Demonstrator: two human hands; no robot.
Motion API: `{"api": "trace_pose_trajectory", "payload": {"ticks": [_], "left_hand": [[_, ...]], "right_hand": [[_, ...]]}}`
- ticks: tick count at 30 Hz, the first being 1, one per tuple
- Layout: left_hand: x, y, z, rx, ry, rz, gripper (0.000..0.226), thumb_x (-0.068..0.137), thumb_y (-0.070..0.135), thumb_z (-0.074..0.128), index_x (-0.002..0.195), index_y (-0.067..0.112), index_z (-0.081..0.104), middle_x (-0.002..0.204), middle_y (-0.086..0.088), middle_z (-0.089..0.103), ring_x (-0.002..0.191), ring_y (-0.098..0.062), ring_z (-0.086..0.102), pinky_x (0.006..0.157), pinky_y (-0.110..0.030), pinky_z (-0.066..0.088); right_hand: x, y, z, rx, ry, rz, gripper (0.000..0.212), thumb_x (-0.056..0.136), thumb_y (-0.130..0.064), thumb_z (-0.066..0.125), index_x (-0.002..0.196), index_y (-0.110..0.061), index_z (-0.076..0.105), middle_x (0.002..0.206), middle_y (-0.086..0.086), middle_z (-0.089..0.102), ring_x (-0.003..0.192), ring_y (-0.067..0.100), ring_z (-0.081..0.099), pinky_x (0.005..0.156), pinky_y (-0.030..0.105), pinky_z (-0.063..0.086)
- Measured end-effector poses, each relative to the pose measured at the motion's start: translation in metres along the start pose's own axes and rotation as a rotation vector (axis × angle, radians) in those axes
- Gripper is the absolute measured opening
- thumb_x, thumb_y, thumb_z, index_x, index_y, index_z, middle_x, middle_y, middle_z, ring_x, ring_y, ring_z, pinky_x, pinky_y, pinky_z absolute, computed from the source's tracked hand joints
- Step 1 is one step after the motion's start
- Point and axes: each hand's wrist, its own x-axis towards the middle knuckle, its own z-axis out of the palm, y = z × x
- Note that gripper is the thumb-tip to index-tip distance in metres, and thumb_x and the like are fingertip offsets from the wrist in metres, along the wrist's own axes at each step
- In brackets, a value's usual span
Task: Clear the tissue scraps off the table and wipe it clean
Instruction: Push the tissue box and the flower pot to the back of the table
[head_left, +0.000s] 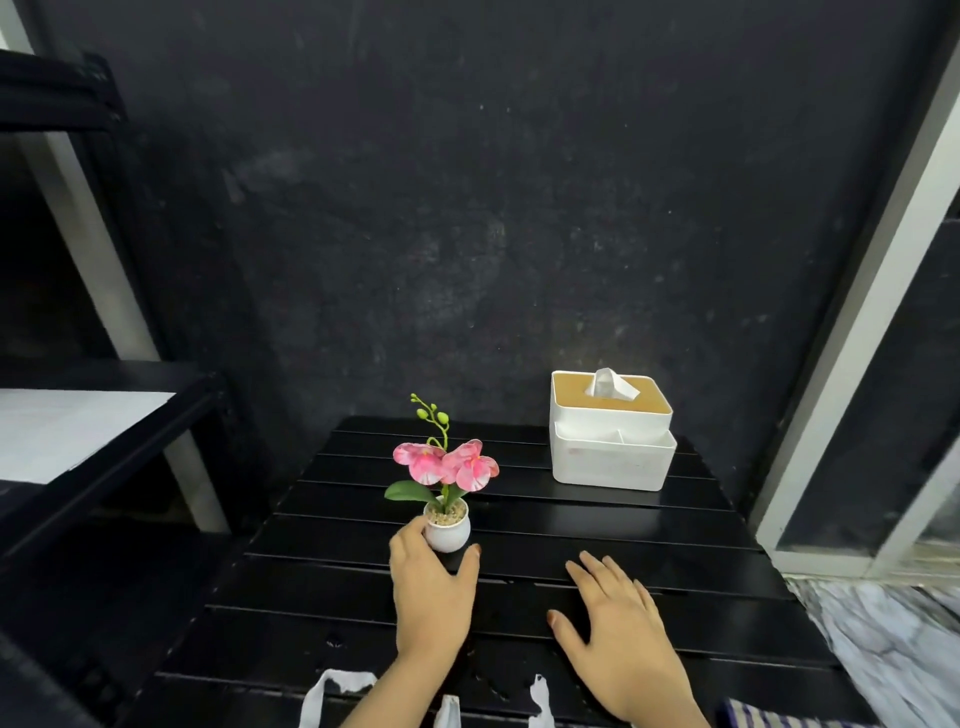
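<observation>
My left hand (434, 592) is spread wide around the near side of the small white pot (448, 527), fingers touching its left flank and the thumb reaching past its right side; I cannot tell whether it actually has a firm hold on it. The pot stands upright on the black slatted table (597, 519), carrying a pink artificial orchid (447, 462) that rises just beyond my left fingertips. My right hand (618, 623) lies flat and open on the slats, palm down, fingers fanned, holding nothing, and sits just to the right of my left hand.

Behind my wrists, at the near table edge, I count 3 white tissue scraps (332, 691): 1 left of my left forearm and 2 between my forearms. Well beyond my right hand, at the far right of the table, sits the white tissue box (610, 431) with 1 tissue poking up from its tan lid.
</observation>
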Motion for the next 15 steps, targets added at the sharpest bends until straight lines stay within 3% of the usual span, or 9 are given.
{"api": "trace_pose_trajectory", "payload": {"ticks": [7,11,15], "left_hand": [[0.020,0.004,0.012,-0.055,0.044,-0.088,0.062,0.077,0.023,0.073,0.130,0.009,0.044,0.131,-0.010,0.048,0.118,-0.027,0.051,0.096,-0.038,0.044],[0.025,0.003,0.016,-0.042,0.086,-0.109,0.058,0.074,0.028,0.075,0.123,0.011,0.050,0.123,-0.008,0.053,0.111,-0.026,0.055,0.094,-0.042,0.047],[0.032,0.003,0.018,-0.037,0.106,-0.123,0.049,0.072,0.030,0.076,0.115,0.013,0.057,0.115,-0.005,0.057,0.106,-0.026,0.056,0.093,-0.045,0.046]], "right_hand": [[0.002,0.000,0.000,-0.007,0.013,0.007,0.062,0.088,-0.055,0.033,0.143,-0.029,0.019,0.156,-0.011,0.011,0.145,0.011,0.002,0.118,0.033,0.002],[0.005,-0.001,0.001,-0.017,0.021,0.011,0.094,0.058,-0.068,0.003,0.143,-0.031,0.020,0.156,-0.012,0.013,0.145,0.010,0.002,0.118,0.033,0.002],[0.006,0.000,0.002,-0.039,0.027,0.017,0.100,0.052,-0.067,-0.001,0.143,-0.032,0.019,0.156,-0.013,0.011,0.144,0.010,0.002,0.118,0.033,0.001]]}}
